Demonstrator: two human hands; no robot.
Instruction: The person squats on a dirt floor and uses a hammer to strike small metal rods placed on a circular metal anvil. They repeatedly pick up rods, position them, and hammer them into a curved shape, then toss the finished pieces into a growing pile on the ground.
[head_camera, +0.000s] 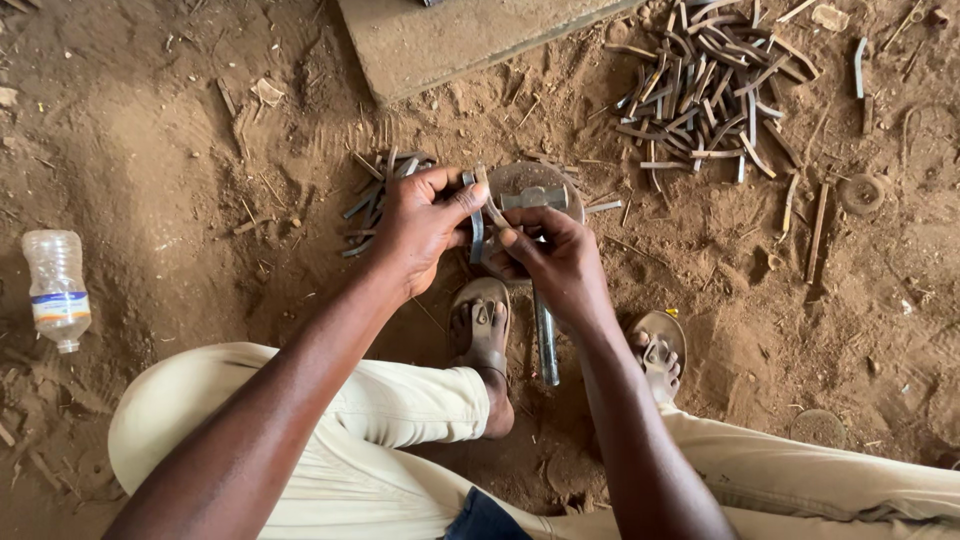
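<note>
My left hand (420, 225) grips the upper part of a short curved metal strip (477, 222) between thumb and fingers. My right hand (555, 262) pinches the lower end of the same strip. Both hands hover over a round metal block (520, 177) set in the dirt. A hammer lies with its head (537, 197) on the block, and its metal handle (547, 350) runs back under my right hand between my feet. Whether my right hand also touches the handle is hidden.
A big heap of bent metal strips (705, 90) lies at the upper right, and a smaller bunch (372, 200) sits left of my left hand. A plastic bottle (55, 290) lies at the far left. A concrete slab (450, 40) is at the top. My sandalled feet (480, 330) flank the hammer handle.
</note>
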